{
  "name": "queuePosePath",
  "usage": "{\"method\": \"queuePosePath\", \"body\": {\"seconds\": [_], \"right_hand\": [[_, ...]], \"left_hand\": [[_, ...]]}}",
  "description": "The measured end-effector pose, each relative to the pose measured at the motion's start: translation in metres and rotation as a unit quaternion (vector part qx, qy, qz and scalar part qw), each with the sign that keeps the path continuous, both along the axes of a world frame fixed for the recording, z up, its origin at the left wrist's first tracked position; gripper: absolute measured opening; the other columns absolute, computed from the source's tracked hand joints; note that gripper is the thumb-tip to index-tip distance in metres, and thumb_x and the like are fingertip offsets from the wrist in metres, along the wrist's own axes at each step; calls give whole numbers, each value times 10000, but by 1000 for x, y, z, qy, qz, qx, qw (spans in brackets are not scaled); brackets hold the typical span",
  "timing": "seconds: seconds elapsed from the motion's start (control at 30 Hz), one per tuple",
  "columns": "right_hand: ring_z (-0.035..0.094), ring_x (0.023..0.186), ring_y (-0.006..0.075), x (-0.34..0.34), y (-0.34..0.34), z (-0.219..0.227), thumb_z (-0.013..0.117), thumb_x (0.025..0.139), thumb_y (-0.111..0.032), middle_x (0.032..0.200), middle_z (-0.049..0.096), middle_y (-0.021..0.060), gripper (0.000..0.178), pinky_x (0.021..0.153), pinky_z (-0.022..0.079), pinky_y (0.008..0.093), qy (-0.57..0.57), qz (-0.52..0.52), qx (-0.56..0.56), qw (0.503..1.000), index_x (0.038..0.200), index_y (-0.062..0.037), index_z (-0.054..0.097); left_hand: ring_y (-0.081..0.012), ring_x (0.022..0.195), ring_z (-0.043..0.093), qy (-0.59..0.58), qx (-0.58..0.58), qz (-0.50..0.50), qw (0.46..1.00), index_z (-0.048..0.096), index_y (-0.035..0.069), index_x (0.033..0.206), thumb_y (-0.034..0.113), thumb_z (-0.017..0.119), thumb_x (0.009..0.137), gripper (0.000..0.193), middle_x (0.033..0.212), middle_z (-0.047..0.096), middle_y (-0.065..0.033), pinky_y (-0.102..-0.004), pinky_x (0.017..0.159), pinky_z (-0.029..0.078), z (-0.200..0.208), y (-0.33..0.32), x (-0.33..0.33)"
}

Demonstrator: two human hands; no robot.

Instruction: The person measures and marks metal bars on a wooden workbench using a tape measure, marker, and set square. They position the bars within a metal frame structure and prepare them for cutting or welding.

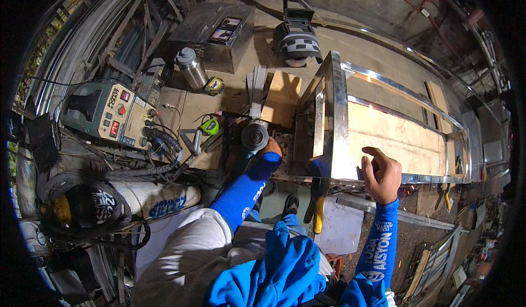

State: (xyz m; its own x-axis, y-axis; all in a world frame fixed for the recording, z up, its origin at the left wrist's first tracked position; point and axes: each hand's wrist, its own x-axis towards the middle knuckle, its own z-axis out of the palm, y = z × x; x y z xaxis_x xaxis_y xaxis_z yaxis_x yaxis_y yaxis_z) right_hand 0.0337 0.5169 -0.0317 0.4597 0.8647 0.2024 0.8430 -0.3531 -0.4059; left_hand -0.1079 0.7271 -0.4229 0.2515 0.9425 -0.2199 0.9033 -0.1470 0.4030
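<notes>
My left hand (pixel 272 147) is closed around an angle grinder (pixel 255 137), its round disc end facing up over the near edge of the workbench. Part of the grip is hidden by the tool and my blue sleeve. My right hand (pixel 381 174) hovers at the near side of a shiny metal tube frame (pixel 339 132), thumb and index finger apart, holding nothing. That frame stands on the bench and stretches off to the right. Wooden boards (pixel 394 137) show through it. Just left of the frame lies a short wooden board (pixel 281 96) beside metal tube pieces (pixel 256 90).
To the left stand a welding machine (pixel 109 115) with cables and a gas cylinder (pixel 156 197). A steel flask (pixel 192 69), tape measures (pixel 209 126), a metal box (pixel 230 49) and a welding helmet (pixel 298 44) sit on the bench. Yellow-handled pliers (pixel 319 214) hang at its edge.
</notes>
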Motion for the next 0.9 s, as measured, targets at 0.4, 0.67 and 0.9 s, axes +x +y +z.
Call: {"method": "queuePosePath", "body": {"seconds": [0.4, 0.67, 0.9], "right_hand": [[615, 471, 166, -5, 3, 6, 722, 927, -218, 592, 654, 109, 239, 501, 450, 297, 44, 2, 9, 999, 1088, -47, 760], [677, 785, 126, 0, -2, -16, 696, 962, -128, 897, 742, 123, 246, 681, 528, 300, 164, -46, 241, 955, 1162, 12, 727], [527, 1309, 345, -147, 73, 31, 684, 801, -227, 1345, 602, 186, 392, 1058, 420, 575, -46, 379, 309, 871, 1167, -93, 718]], "left_hand": [[-336, 794, 750, 27, -209, -211, 955, 615, -8, 1207, 132, 575, 987, 265, 1020, 739, -225, -440, 698, 602, 103, -58, -92], [-114, 615, 620, -422, -255, -123, 862, 553, -27, 1183, 91, 562, 1041, 185, 813, 632, -63, -264, 546, 512, 253, -86, -224], [-144, 739, 617, -574, 93, -99, 807, 650, -95, 1184, 9, 607, 929, 278, 932, 681, -108, -253, 650, 503, 332, -98, -227]]}}
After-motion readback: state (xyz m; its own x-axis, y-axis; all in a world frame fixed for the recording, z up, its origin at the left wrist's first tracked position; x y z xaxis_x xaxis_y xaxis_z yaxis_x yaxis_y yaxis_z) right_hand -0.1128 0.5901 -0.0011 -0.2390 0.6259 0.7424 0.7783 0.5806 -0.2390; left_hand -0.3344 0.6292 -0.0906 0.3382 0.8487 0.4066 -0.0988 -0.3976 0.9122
